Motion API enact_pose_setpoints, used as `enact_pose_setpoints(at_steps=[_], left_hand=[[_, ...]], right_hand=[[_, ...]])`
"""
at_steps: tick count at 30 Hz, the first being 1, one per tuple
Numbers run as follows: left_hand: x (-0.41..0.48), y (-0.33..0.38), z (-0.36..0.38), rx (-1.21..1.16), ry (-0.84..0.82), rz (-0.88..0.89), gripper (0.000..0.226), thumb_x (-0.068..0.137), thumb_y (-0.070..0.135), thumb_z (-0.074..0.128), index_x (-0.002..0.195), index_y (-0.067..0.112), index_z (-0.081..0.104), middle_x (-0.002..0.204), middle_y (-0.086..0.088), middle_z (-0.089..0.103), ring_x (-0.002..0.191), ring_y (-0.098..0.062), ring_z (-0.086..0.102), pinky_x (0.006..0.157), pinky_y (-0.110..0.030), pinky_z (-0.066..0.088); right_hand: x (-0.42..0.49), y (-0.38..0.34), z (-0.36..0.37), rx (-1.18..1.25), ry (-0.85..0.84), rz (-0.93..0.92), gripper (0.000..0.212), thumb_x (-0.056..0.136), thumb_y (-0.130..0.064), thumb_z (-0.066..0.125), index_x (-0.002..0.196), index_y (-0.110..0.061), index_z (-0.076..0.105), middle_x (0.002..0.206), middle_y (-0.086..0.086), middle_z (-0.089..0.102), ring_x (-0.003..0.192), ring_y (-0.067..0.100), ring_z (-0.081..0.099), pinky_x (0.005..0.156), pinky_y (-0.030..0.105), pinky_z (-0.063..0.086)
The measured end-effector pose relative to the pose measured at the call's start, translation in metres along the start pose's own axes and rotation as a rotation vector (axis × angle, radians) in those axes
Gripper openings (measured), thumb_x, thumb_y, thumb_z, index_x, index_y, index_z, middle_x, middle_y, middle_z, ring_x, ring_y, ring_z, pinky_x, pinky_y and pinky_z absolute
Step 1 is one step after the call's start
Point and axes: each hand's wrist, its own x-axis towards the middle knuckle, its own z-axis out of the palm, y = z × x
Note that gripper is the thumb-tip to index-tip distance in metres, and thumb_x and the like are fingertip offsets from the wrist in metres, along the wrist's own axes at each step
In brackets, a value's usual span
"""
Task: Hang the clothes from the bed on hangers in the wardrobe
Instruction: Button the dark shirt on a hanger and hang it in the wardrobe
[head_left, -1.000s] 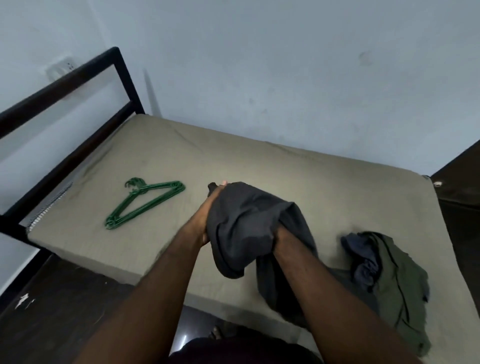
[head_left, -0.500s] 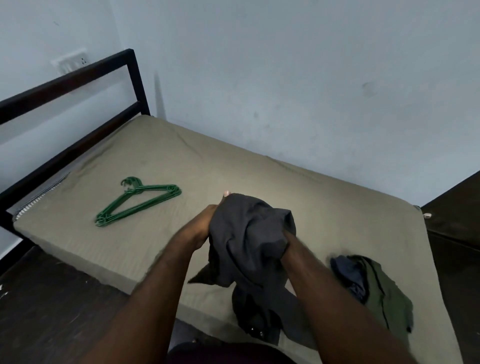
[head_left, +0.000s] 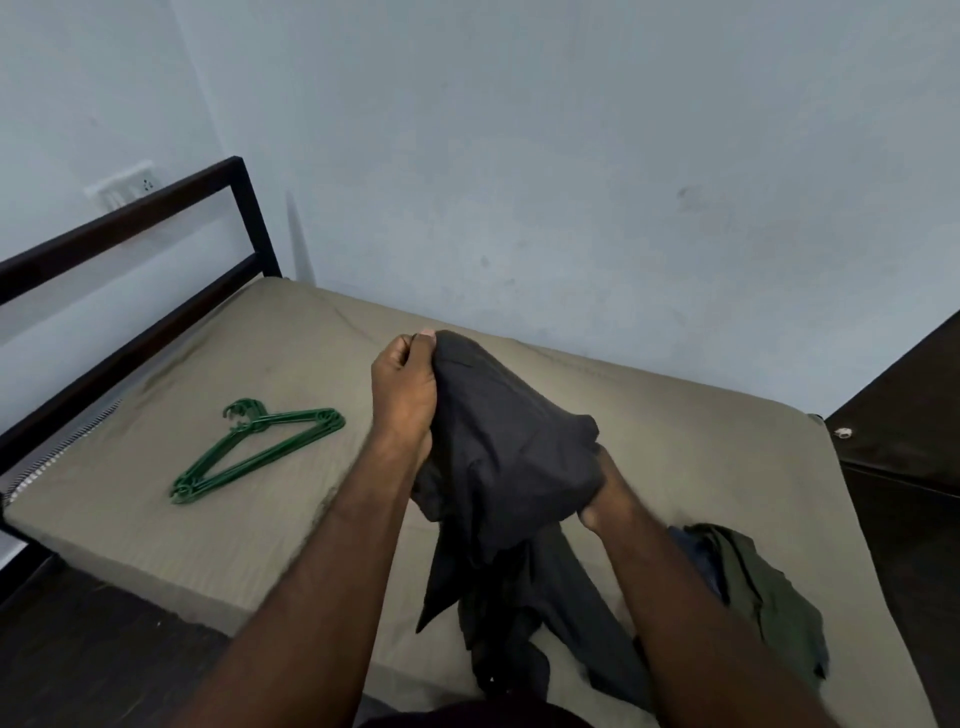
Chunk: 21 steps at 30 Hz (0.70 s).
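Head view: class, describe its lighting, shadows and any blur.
Head view: dim, even light, no glare. Head view: the bed frame casts a soft shadow on the wall. Head view: the dark garment loses most fold detail. Head view: the right hand looks slightly motion-blurred, the left hand sharper.

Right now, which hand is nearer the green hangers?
Left. The left hand grips the dark garment just right of the green hangers; the right hand holds it farther right.
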Motion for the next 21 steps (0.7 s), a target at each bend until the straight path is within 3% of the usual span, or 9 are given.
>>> enact_pose_setpoints(at_steps=[2, 4, 5, 7, 10, 13, 16, 18, 21], left_hand=[[-0.008, 0.008, 0.009, -0.051, -0.011, 0.037, 0.016, 0.090, 0.019, 0.064, 0.080, 0.009, 0.056, 0.078, -0.007, 0.046, 0.072, -0.019, 0.042, 0.063, -0.030, 0.039], [-0.014, 0.013, 0.013, -0.072, -0.044, 0.068, 0.013, 0.086, 0.014, 0.066, 0.079, 0.006, 0.058, 0.078, -0.008, 0.047, 0.074, -0.020, 0.042, 0.065, -0.031, 0.040], [-0.016, 0.013, 0.014, -0.056, -0.072, 0.089, 0.016, 0.085, 0.013, 0.066, 0.075, 0.003, 0.057, 0.077, -0.009, 0.046, 0.073, -0.021, 0.042, 0.067, -0.032, 0.040], [-0.024, 0.009, 0.018, 0.040, -0.151, 0.146, 0.030, 0.081, 0.016, 0.067, 0.067, -0.004, 0.049, 0.072, -0.011, 0.046, 0.071, -0.022, 0.043, 0.068, -0.035, 0.041], [-0.047, -0.006, 0.030, 0.276, -0.356, 0.203, 0.026, 0.076, 0.017, 0.065, 0.059, 0.011, 0.047, 0.064, -0.003, 0.046, 0.065, -0.015, 0.045, 0.066, -0.031, 0.040], [-0.072, -0.026, 0.036, 0.441, -0.561, 0.150, 0.023, 0.079, 0.015, 0.058, 0.058, 0.016, 0.049, 0.059, 0.003, 0.048, 0.060, -0.009, 0.046, 0.061, -0.029, 0.038], [-0.073, -0.038, 0.022, 0.472, -0.564, 0.069, 0.016, 0.082, 0.016, 0.058, 0.068, 0.013, 0.061, 0.067, 0.002, 0.059, 0.066, -0.010, 0.054, 0.066, -0.029, 0.044], [-0.069, -0.044, 0.011, 0.466, -0.441, 0.033, 0.014, 0.089, 0.011, 0.059, 0.080, 0.015, 0.069, 0.080, 0.004, 0.070, 0.076, -0.008, 0.064, 0.072, -0.024, 0.051], [-0.057, -0.055, -0.012, 0.335, -0.127, -0.075, 0.011, 0.092, 0.004, 0.056, 0.091, 0.012, 0.064, 0.081, -0.007, 0.070, 0.063, -0.014, 0.066, 0.059, -0.027, 0.053]], right_hand=[[0.004, 0.004, -0.005, -0.056, 0.146, -0.001, 0.013, 0.091, -0.008, 0.054, 0.079, -0.009, 0.050, 0.078, 0.011, 0.052, 0.071, 0.023, 0.050, 0.063, 0.031, 0.042], [0.006, 0.006, -0.015, -0.046, 0.342, -0.020, 0.023, 0.080, -0.024, 0.064, 0.093, -0.007, 0.056, 0.081, 0.014, 0.056, 0.077, 0.026, 0.053, 0.064, 0.036, 0.044], [0.005, 0.002, -0.017, 0.010, 0.360, -0.057, 0.027, 0.085, -0.029, 0.064, 0.102, -0.008, 0.058, 0.088, 0.012, 0.062, 0.083, 0.026, 0.059, 0.068, 0.038, 0.048], [-0.004, -0.013, -0.013, 0.064, 0.227, -0.104, 0.038, 0.096, -0.045, 0.054, 0.112, -0.011, 0.060, 0.105, 0.008, 0.067, 0.096, 0.022, 0.065, 0.079, 0.038, 0.052], [-0.026, -0.041, 0.011, 0.165, -0.139, -0.075, 0.063, 0.092, -0.066, 0.042, 0.108, -0.010, 0.065, 0.102, 0.010, 0.070, 0.096, 0.022, 0.066, 0.081, 0.036, 0.052], [-0.034, -0.043, 0.037, 0.247, -0.165, -0.050, 0.039, 0.097, -0.045, 0.053, 0.076, -0.012, 0.060, 0.077, 0.010, 0.063, 0.075, 0.018, 0.064, 0.075, 0.032, 0.053], [-0.023, -0.039, 0.037, 0.260, 0.080, -0.063, 0.018, 0.099, -0.010, 0.050, 0.088, -0.009, 0.064, 0.083, 0.015, 0.064, 0.073, 0.025, 0.065, 0.070, 0.034, 0.055], [-0.016, -0.038, 0.032, 0.271, 0.164, -0.056, 0.019, 0.100, -0.004, 0.046, 0.098, -0.010, 0.064, 0.086, 0.013, 0.066, 0.074, 0.025, 0.065, 0.070, 0.034, 0.054], [-0.015, -0.039, 0.036, 0.273, 0.168, -0.052, 0.020, 0.101, -0.005, 0.046, 0.091, -0.012, 0.063, 0.084, 0.012, 0.064, 0.075, 0.025, 0.063, 0.076, 0.039, 0.054]])
